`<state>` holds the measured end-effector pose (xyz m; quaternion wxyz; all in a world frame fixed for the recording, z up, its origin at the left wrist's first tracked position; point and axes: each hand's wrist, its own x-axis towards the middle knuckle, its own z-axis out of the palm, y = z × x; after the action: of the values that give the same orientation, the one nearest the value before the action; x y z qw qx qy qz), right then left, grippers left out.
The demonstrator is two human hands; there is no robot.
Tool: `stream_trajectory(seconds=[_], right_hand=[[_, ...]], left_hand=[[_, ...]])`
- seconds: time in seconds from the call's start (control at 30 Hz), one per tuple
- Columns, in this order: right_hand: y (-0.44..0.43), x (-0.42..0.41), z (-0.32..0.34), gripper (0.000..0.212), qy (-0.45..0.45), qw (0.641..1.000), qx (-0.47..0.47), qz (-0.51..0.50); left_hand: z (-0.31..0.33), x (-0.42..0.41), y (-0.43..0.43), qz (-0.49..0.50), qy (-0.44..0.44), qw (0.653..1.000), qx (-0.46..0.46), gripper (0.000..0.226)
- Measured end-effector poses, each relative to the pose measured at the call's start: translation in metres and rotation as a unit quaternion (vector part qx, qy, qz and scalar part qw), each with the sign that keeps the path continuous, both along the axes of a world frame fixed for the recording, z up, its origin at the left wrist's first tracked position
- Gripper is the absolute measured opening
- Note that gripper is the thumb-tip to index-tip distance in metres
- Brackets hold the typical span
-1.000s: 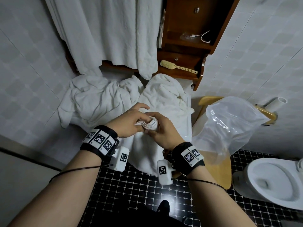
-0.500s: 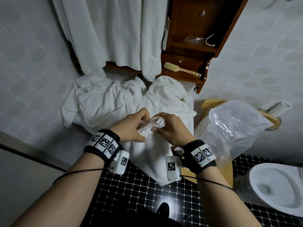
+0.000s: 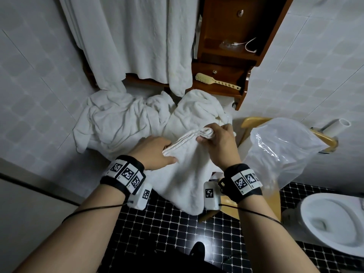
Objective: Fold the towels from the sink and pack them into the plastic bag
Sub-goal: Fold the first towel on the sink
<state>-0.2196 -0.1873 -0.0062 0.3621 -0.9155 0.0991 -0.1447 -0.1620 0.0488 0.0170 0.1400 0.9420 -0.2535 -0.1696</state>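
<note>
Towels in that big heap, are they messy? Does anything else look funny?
Yes. The towel pile lies crumpled in a heap, not folded. Also, the toilet roll on its wall holder looks like a bare tube with no paper left.

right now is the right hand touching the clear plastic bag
No, the right hand grips the bunched white towel, apart from the clear plastic bag.

My towel point(image 3: 183, 174) is white. The plastic bag point(image 3: 279, 150) is see-through and shiny. The floor point(image 3: 167, 229) has little black squares with pale lines. The wall point(image 3: 35, 85) is pale grey with squares. My wristbands point(image 3: 126, 172) are black with black-and-white marks. The shelf point(image 3: 222, 20) is brown.
</note>
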Motion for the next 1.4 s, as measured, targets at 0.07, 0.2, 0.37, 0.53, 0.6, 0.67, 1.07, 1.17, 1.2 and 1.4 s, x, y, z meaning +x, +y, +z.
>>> stream_trajectory(seconds=[0.07,0.2,0.37,0.53,0.6,0.67,1.07,1.17,1.2,1.4], right_hand=[[0.004,-0.003,0.002,0.033,-0.001,0.998,0.039,-0.042],[0.025,-0.006,0.004,0.054,0.072,0.985,0.120,-0.097],[0.053,-0.013,0.027,0.079,0.278,0.886,0.369,0.044],[0.059,-0.003,0.005,0.077,0.238,0.845,0.477,0.037],[0.060,-0.002,-0.003,0.060,0.210,0.861,0.461,0.053],[0.058,-0.003,-0.005,0.034,0.190,0.882,0.423,0.084],[0.073,0.006,0.042,0.034,0.121,0.936,0.002,0.329],[0.079,0.014,0.056,0.035,0.080,0.944,-0.029,0.318],[0.083,0.018,0.060,0.036,0.069,0.952,-0.059,0.292],[0.113,0.037,0.068,0.034,0.003,0.950,-0.251,0.186]], left_hand=[[0.010,-0.006,-0.007,0.012,0.039,0.998,-0.055,0.025],[0.022,-0.012,-0.017,0.004,0.071,0.997,-0.042,0.029],[0.022,-0.027,-0.024,-0.025,0.128,0.989,-0.069,0.028],[0.023,-0.031,-0.012,-0.056,0.282,0.950,-0.119,0.040],[0.019,-0.029,-0.002,-0.023,0.390,0.900,-0.194,0.050],[0.015,-0.028,0.006,0.005,0.400,0.887,-0.231,0.057],[-0.014,0.020,0.061,0.078,0.134,0.958,-0.241,0.113],[-0.018,0.022,0.068,0.096,0.154,0.927,-0.328,0.064],[-0.019,0.023,0.070,0.111,0.156,0.920,-0.341,0.059],[-0.010,0.031,0.080,0.163,0.128,0.899,-0.385,0.047]])
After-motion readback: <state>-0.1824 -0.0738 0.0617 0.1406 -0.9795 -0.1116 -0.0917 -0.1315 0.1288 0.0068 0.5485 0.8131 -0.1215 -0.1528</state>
